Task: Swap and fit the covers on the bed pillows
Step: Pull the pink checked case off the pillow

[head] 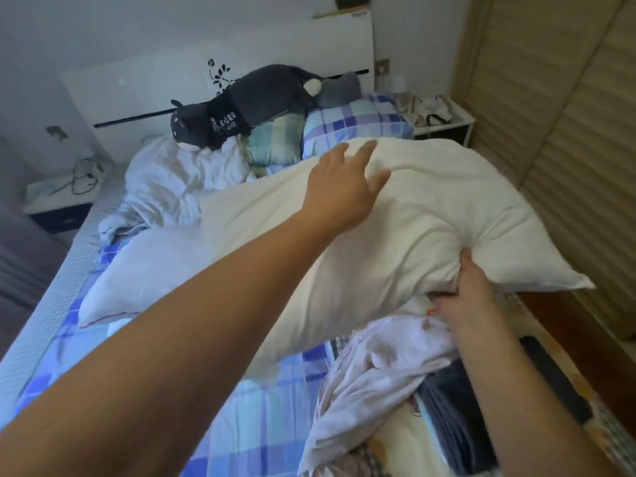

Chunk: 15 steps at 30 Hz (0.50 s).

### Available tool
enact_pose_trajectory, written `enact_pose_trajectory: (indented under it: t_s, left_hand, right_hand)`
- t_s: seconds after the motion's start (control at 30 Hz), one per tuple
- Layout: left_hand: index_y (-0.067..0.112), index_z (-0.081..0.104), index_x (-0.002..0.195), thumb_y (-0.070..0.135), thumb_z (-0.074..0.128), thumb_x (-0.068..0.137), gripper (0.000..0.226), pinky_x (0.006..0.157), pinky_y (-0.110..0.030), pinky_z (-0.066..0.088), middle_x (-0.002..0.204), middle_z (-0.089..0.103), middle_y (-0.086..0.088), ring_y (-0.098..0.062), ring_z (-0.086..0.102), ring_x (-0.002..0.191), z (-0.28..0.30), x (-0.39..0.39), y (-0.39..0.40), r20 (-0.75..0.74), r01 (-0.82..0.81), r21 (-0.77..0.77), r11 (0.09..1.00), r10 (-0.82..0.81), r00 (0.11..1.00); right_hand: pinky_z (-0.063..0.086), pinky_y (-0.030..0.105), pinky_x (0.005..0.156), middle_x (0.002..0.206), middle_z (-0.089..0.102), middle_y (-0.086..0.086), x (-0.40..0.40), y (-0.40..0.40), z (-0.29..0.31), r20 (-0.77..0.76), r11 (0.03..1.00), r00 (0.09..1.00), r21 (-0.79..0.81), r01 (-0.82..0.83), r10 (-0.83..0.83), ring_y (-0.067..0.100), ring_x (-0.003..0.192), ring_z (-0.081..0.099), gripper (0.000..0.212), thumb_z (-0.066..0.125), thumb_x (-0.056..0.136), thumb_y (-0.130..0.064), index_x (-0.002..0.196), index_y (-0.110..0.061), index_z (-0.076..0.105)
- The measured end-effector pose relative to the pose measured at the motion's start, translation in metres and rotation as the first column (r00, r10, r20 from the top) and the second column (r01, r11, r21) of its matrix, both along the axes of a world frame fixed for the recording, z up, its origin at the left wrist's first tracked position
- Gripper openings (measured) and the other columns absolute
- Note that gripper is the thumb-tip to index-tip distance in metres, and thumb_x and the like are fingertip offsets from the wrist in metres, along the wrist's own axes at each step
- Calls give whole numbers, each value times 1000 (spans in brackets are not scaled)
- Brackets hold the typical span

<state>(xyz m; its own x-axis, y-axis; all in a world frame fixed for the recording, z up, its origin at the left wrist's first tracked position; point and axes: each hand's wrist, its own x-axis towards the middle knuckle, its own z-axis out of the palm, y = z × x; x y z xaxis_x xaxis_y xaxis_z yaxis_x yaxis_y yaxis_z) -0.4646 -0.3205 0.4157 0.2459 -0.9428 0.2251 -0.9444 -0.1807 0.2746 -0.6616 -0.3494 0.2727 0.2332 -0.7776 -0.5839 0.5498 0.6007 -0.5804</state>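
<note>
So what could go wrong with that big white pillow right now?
The right hand pinches only a bunch of the bare white pillow at its near edge, while the left hand just rests open on top, so it might slip and flop down. The pale cloth lies crumpled right below and could get buried or tangled. Swung far forward, the pillow might bump the grey plush toy off the pillows at the headboard.

My left hand (344, 187) rests on the pillow (430, 215); my right hand (468, 297) grips its edge at five o'clock. Plush toy (247, 101) lies beyond at eleven, crumpled cloth (375, 366) nearest me.
</note>
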Motion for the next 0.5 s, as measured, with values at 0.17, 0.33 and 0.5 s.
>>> enact_pose_trajectory:
  t_s: [0.17, 0.33, 0.5]
  left_hand:
    - [25, 28, 157, 46, 40, 105, 57, 117, -39, 29, 160, 34, -12, -32, 36, 144, -165, 45, 34, -21, 26, 724, 689, -15, 1000]
    - [27, 28, 155, 44, 45, 101, 59, 112, -43, 38, 153, 43, -10, -31, 44, 138, -325, 48, 148, -3, 25, 955, 295, -75, 997]
    - [29, 27, 155, 52, 51, 98, 66, 108, -40, 41, 147, 46, -11, -32, 49, 133, -376, 2, 182, -240, 194, 893, 407, 63, 969]
  right_hand:
    - [60, 43, 74, 114, 60, 16, -37, -110, -78, -329, 988, 932, 83, -133, 153, 27, 87, 62, 24, 59, 99, -24, 116, -7, 60]
    - [50, 40, 87, 134, 55, 8, -39, -91, -225, -730, 827, 453, 273, -492, 511, 25, 110, 55, 46, 63, 93, -33, 135, -20, 53]
    - [55, 38, 86, 145, 49, 7, -38, -23, -287, -739, 759, 367, 290, -583, 565, 24, 108, 62, 52, 53, 98, -16, 149, -14, 41]
